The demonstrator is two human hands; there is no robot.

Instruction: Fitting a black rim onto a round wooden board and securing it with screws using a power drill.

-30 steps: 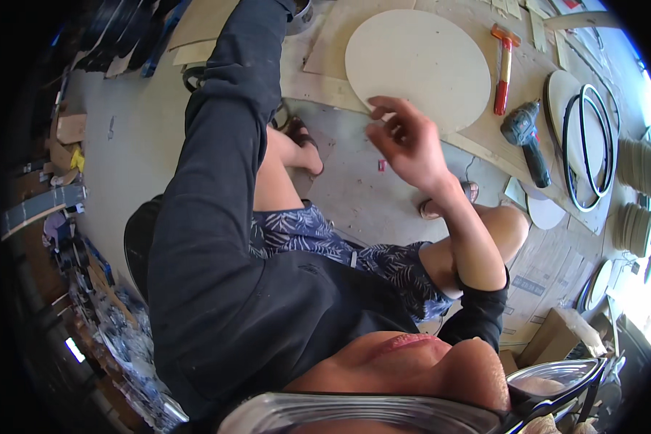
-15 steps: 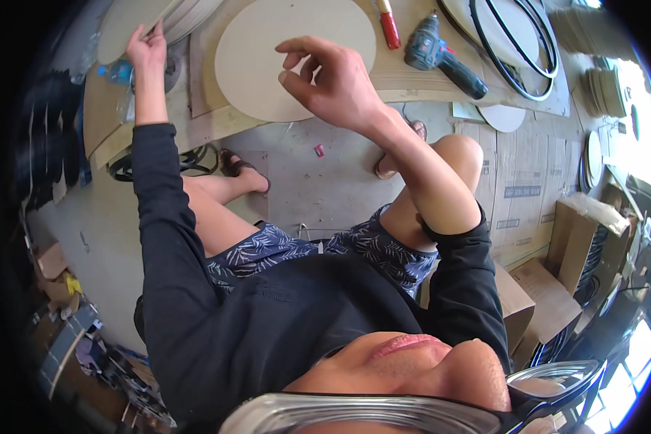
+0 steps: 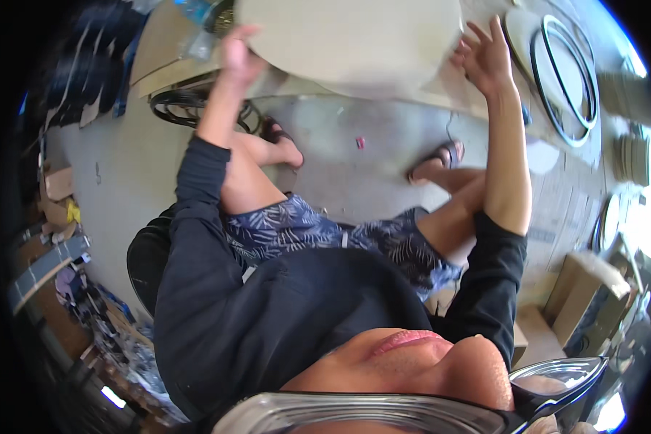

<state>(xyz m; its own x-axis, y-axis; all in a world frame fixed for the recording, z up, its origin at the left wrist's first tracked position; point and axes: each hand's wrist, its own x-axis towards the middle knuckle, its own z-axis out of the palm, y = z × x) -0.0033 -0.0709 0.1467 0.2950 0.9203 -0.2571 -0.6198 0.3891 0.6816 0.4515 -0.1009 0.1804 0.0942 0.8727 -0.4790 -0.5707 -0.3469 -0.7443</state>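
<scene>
Hands at either edge of a large round pale board (image 3: 351, 40), seen from above by a seated person whose knees and sandalled feet (image 3: 434, 159) show below it. Left hand (image 3: 239, 54) is closed over the board's left rim, fingers curled onto the edge, so that it grips the disc; right hand (image 3: 488, 58) is open, fingers spread, and lies at the right rim, though whether the palm actually presses the edge or only nears it cannot be told. The board sits at the top of the view, over a low work surface of flat cardboard sheets (image 3: 159, 58), its far part cut off by the frame and its near edge over the grey concrete floor (image 3: 354, 181). Dark metal rings (image 3: 568, 79) lie well to its right, apart from it; a dark hoop (image 3: 188, 108) lies on the floor just below the left hand. The step in hand appears to be taking hold of the disc with both hands in order to lift or turn it. Judged from this, the next move calls for the right hand to close firmly on the rim opposite the left, so that the wide, thin board is borne evenly and does not tip or swing toward the rings.
</scene>
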